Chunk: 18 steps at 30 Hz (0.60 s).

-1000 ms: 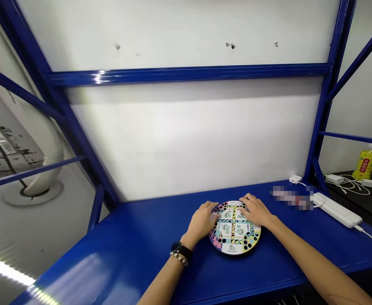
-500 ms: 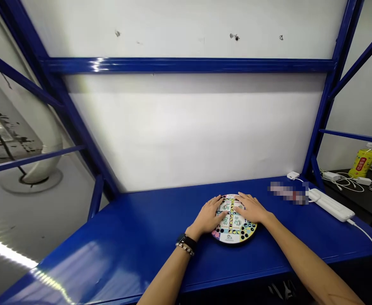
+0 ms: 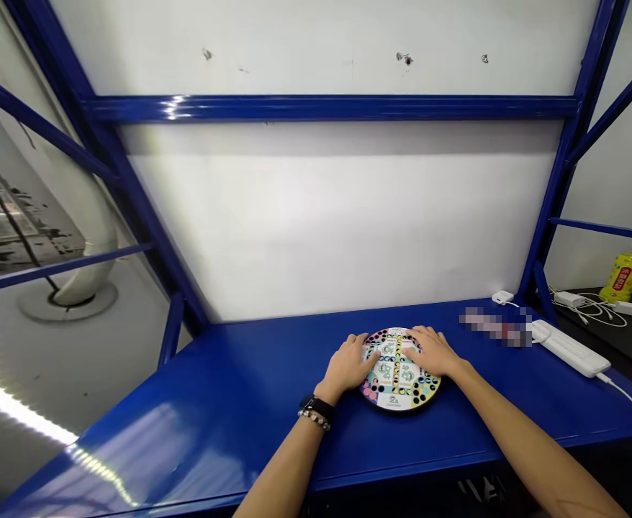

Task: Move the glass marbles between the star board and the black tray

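Note:
A round, colourful game board [image 3: 399,385] with rings of small dark holes lies flat on the blue table [image 3: 229,417]. My left hand [image 3: 347,367] rests on its left edge, fingers stretched over the rim. My right hand [image 3: 432,352] lies flat on the board's upper right part, fingers spread. Neither hand holds anything. On my left wrist are a dark watch and a bead bracelet [image 3: 314,414].
A white power strip [image 3: 567,349] with a cable lies at the table's right end, next to a small white plug [image 3: 502,296]. Beyond it, a dark side table carries a yellow bottle [image 3: 627,273] and chargers. Blue frame posts and a white wall panel stand behind.
Both hands have shifted slightly on the board, the left moving from over its left part to the rim. The view has drifted a little; the board stays put.

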Motion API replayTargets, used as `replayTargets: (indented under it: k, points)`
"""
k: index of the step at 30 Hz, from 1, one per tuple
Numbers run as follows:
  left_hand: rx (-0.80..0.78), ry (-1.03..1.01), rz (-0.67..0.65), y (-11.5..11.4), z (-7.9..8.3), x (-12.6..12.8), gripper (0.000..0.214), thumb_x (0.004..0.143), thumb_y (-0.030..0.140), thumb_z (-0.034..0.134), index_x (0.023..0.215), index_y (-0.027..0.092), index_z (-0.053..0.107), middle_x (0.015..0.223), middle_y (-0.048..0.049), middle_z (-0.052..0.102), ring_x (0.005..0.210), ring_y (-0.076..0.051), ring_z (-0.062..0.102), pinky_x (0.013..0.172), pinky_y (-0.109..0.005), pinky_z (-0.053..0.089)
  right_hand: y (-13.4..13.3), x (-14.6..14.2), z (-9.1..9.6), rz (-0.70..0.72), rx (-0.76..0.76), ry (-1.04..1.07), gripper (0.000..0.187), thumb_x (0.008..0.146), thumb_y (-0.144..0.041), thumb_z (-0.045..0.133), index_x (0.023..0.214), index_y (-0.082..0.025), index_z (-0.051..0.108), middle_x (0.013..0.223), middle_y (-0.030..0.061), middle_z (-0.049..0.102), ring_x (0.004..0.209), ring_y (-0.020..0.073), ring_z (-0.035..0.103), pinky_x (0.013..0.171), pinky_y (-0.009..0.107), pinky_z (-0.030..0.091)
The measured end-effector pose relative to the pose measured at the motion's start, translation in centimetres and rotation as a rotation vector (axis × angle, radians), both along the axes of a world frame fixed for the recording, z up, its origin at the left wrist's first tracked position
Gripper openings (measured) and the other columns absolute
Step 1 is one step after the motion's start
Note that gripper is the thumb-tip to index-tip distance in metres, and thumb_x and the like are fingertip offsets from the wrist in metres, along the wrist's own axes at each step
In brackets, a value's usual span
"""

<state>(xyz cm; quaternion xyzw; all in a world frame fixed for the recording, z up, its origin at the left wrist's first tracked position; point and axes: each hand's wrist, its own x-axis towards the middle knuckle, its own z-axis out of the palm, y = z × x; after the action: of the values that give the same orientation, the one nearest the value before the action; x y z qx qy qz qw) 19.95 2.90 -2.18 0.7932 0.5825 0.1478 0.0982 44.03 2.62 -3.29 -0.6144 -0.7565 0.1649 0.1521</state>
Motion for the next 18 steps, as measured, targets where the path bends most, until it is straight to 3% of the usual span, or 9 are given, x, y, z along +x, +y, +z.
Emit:
replayTargets:
  k: [5,11,15,18]
  points:
    - [-0.109,-0.069,0.149,0.4,0.5,-0.7,0.042,0.088,0.054,0.045,0.102,0.02,0.066,0.096,-0.0097,0.072,0.088,-0.027,0.067,0.068,-0.03,0.044,0.2,0.5,0.3,-0.151,-0.006,-0.008,0.058,0.089,-0.062,0.044,0.125,-0.018,0.057,0.123,0.0155,0.059,0.11,0.0301,0.058,0.088,0.039,0.041]
    - [-0.079,-0.242,0.142,1.0,0.2,-1.1,0.042,0.083,0.057,0.05,0.09,0.02,0.068,0.078,-0.0045,0.069,0.072,-0.02,0.064,0.058,-0.027,0.038,0.6,1.0,-0.1,-0.209,0.033,0.062,0.048,0.085,-0.064,0.05,0.102,-0.021,0.062,0.109,0.0113,0.063,0.101,0.026,0.061,0.076,0.032,0.041]
    - [-0.033,-0.495,0.074,1.0,0.6,-0.7,0.048,0.078,0.062,0.054,0.089,0.017,0.067,0.076,-0.0042,0.068,0.071,-0.019,0.062,0.062,-0.029,0.043,1.1,1.0,0.0,-0.223,0.151,0.28,0.041,0.082,-0.062,0.054,0.085,-0.022,0.058,0.092,0.0065,0.066,0.085,0.0217,0.06,0.07,0.03,0.041]
    - [-0.215,-0.805,-0.058,0.4,1.8,-0.6,0.051,0.075,0.064,0.058,0.092,0.016,0.065,0.083,-0.0076,0.072,0.076,-0.022,0.066,0.067,-0.032,0.05,1.4,1.1,0.7,-0.207,0.137,0.631,0.051,0.084,-0.07,0.041,0.071,-0.022,0.053,0.073,0.0038,0.063,0.072,0.0199,0.058,0.065,0.03,0.042]
